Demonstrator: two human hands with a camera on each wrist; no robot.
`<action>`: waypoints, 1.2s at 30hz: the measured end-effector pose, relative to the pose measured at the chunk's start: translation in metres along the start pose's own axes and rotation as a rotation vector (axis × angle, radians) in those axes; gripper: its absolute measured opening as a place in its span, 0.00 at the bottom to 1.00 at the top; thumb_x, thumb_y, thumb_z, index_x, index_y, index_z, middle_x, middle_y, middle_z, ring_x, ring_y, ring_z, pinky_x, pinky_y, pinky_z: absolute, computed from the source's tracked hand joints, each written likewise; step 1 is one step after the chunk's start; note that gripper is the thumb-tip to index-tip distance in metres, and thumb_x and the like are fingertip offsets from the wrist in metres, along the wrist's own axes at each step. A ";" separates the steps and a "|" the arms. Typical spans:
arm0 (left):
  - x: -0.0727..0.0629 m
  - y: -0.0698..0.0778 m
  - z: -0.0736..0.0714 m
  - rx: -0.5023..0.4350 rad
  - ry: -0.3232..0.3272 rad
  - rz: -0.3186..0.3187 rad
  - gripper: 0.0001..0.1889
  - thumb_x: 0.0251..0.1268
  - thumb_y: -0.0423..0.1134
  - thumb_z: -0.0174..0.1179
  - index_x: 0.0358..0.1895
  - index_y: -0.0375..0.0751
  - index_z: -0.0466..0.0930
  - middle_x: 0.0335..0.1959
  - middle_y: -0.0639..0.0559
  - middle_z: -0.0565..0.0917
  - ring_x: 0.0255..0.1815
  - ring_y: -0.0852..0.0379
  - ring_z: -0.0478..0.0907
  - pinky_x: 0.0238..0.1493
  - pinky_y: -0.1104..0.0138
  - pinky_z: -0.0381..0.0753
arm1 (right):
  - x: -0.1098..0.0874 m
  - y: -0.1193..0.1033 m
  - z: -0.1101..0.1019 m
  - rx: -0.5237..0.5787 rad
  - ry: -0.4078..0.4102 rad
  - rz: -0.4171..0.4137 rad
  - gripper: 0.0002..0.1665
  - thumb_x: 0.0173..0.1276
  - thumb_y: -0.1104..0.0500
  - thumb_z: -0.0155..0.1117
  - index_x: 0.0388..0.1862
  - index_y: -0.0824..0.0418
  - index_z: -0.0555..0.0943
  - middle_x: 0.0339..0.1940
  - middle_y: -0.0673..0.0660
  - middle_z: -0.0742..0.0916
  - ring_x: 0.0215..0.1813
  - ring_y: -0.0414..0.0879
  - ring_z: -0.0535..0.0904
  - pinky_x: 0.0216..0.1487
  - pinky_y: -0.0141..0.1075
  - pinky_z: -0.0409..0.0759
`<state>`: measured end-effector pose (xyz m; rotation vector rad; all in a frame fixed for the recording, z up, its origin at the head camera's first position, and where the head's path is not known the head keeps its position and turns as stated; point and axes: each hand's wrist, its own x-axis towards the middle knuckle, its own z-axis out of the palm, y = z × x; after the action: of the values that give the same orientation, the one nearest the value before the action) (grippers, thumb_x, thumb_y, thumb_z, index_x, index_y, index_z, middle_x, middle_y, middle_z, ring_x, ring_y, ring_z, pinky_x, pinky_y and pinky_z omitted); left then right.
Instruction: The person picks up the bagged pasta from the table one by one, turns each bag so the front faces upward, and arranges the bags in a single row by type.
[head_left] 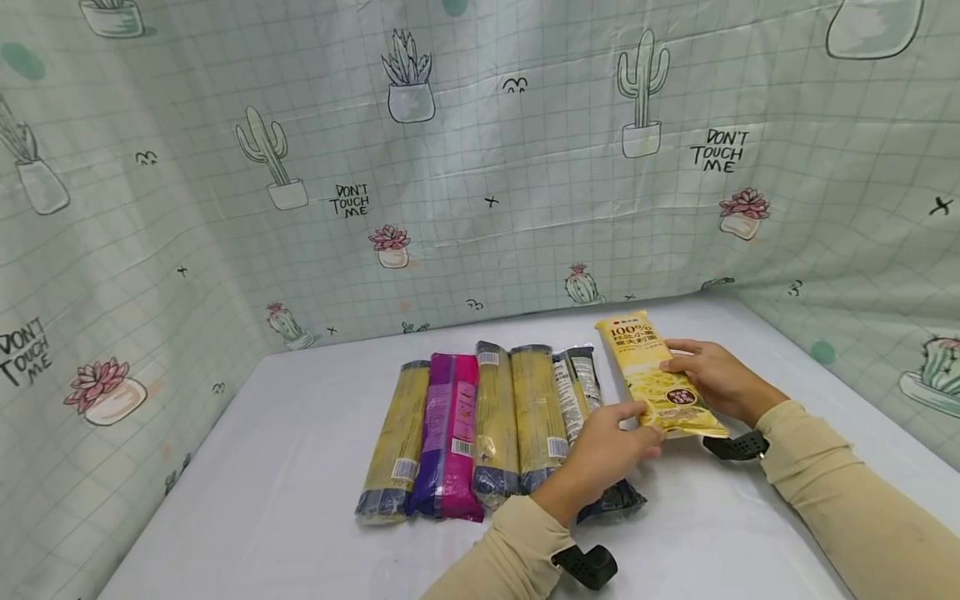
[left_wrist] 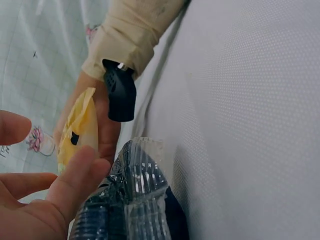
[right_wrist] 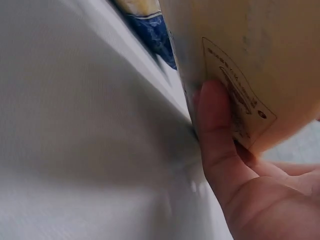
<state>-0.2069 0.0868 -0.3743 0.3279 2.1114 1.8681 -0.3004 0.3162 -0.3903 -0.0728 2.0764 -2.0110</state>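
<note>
Both hands hold a yellow bag of pasta (head_left: 637, 358), tilted and raised off the white table at the right. My left hand (head_left: 607, 442) pinches its lower left edge. The right hand (head_left: 716, 375) grips the opposite edge; in the right wrist view its thumb (right_wrist: 215, 110) presses against the bag's printed face. The left wrist view shows the bag (left_wrist: 80, 125) edge-on beyond the left fingers. Just under my left forearm and hand lies a dark-ended clear pack of spaghetti (head_left: 588, 383), partly hidden by them.
To the left, more packs lie side by side: a clear spaghetti pack (head_left: 393, 433), a purple and pink pack (head_left: 450, 433), and two clear blue-ended spaghetti packs (head_left: 497, 417) (head_left: 536, 400). A cactus-print curtain (head_left: 450, 167) surrounds the white table (head_left: 262, 483).
</note>
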 end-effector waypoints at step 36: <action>0.003 0.001 -0.013 -0.028 -0.192 -0.046 0.15 0.70 0.41 0.60 0.55 0.39 0.83 0.54 0.57 0.81 0.57 0.49 0.80 0.59 0.57 0.78 | -0.002 -0.005 -0.014 0.053 -0.108 -0.027 0.41 0.83 0.53 0.39 0.81 0.69 0.35 0.79 0.76 0.45 0.67 0.55 0.69 0.56 0.37 0.78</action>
<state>-0.2148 0.0766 -0.3720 0.4302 1.9477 1.7627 -0.3020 0.3305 -0.3845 -0.1965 1.9661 -2.0292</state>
